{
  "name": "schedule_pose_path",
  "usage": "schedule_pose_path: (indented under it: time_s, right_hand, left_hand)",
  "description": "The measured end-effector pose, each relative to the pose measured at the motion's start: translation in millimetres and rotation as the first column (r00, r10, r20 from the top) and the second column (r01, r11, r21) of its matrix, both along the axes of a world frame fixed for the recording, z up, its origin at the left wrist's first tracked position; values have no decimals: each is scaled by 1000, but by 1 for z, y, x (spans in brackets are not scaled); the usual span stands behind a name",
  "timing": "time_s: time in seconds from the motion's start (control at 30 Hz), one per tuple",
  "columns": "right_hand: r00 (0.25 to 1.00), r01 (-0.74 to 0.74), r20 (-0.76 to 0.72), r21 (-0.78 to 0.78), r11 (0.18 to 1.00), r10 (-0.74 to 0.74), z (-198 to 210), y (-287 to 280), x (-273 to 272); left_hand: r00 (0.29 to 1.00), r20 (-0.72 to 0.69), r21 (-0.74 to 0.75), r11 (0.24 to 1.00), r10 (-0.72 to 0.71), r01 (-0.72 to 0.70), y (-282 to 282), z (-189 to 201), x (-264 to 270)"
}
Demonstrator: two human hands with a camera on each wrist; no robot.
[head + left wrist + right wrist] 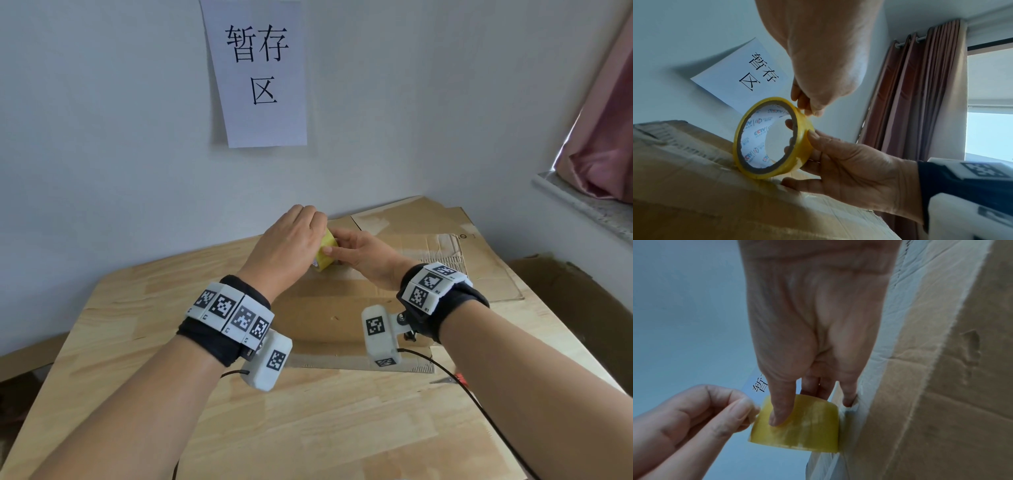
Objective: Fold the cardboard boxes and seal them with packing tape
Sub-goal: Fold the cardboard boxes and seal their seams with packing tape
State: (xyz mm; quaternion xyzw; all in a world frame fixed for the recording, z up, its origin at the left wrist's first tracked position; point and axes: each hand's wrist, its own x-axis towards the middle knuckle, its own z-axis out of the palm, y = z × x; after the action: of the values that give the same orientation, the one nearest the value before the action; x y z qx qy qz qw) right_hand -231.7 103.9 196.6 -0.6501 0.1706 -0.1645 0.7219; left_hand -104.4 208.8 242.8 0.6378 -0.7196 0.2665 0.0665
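The right hand (363, 255) grips the tape roll (772, 138) upright on the cardboard box (329, 308) while left fingers (744, 408) pinch its free end (barely lifted); peeling should stay slow and straight.

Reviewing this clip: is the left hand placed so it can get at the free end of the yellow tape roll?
Probably yes. The left hand pinches at the outer face of the tape roll, which the right hand steadies on the cardboard box; nothing lies between.
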Motion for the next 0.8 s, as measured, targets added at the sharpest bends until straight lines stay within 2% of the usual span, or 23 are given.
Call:
schedule_pose_path:
  time_s: [0.2,0.33,0.43,0.53,0.63,0.8]
  right_hand:
    - [1000,10,-3,-26,1000,-10,0,3,-1]
    - [1000,16,-14,-55,998,-17,1,3,-1]
    - [999,38,-19,-103,994,-40,2,4,-1]
    - [998,54,-34,-168,984,-61,7,7,-2]
    - [997,69,-28,-101,993,-72,15,8,0]
    - [997,76,-20,-82,994,-78,26,9,4]
  left_hand:
    - [999,-8,71,997,-42,42,3,5,-4]
    - [995,-91,124,991,-29,40,4,7,-5]
    - [983,-182,224,974,20,22,6,9,-13]
    - [938,-329,297,955,110,-8,6,14,-19]
    - [808,-551,314,949,208,-30,1,32,-12]
    - [827,-508,308,948,239,-84,-11,51,-2]
